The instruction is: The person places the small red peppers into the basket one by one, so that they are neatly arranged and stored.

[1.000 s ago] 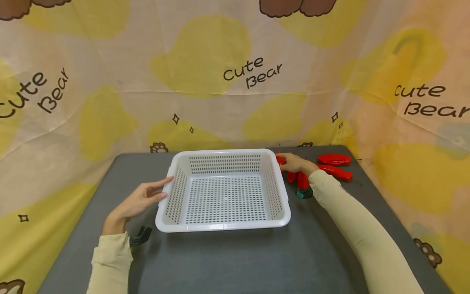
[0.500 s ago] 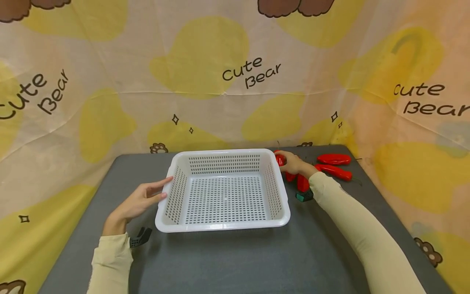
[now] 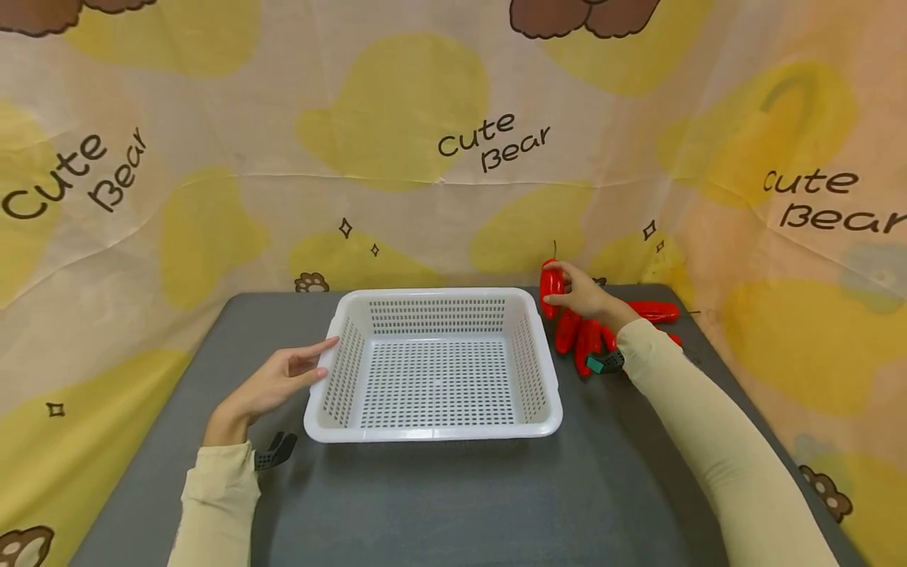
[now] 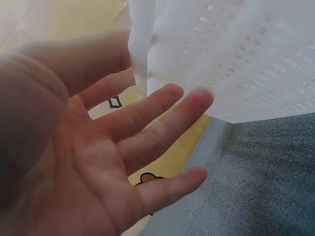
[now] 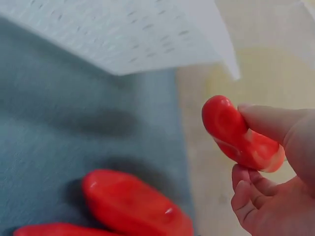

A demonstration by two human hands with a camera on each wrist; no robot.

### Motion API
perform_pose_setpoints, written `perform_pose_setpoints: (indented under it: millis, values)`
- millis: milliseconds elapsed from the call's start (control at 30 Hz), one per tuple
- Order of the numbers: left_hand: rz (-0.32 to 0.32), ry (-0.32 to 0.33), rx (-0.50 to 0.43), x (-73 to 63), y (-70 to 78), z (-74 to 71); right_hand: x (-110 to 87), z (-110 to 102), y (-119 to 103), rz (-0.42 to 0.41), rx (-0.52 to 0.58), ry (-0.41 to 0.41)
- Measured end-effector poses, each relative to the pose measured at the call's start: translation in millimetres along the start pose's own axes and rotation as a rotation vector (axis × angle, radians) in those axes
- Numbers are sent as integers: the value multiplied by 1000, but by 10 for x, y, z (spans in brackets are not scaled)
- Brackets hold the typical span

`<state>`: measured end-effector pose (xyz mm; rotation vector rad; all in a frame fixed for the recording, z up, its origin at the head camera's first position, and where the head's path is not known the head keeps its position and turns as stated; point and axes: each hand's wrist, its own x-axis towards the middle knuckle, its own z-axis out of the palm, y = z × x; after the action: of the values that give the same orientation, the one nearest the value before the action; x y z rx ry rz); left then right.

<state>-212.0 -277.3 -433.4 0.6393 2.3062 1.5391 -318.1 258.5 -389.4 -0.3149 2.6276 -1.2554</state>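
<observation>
My right hand [image 3: 586, 293] pinches a red chili pepper [image 3: 551, 287] between thumb and fingertips, its thin stem pointing up. In the right wrist view that pepper [image 5: 229, 128] hangs raised beside the basket's rim. My left hand [image 3: 272, 382] is at the left side of a white perforated plastic basket [image 3: 432, 435], thumb and index fingertips on the rim. The left wrist view shows the other fingers of this hand [image 4: 113, 147] stretched out and spread near the basket's outer wall [image 4: 197, 64]. Inside the basket only its slotted floor shows.
Several more red chili peppers [image 3: 588, 342] lie right of the basket, partly hidden by the right hand and sleeve. The basket stands on a dark grey table [image 3: 439, 504]. A patterned cloth [image 3: 397, 118] hangs behind and along both sides.
The right hand has lifted the pepper from beside the basket's right rim, moving up and slightly right. More of the peppers under it now shows. The left hand keeps its place at the rim.
</observation>
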Motion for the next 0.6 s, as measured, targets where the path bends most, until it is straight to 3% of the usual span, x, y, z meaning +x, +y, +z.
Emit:
perform_pose_setpoints:
  millis: [333,600]
  values:
    - [-17,-12,-83,29,-1,-8,46,-31,-321,-119,134,-3]
    - [-11,-27,-95,-12,11,-41,64,208,-565,-172,167,-56]
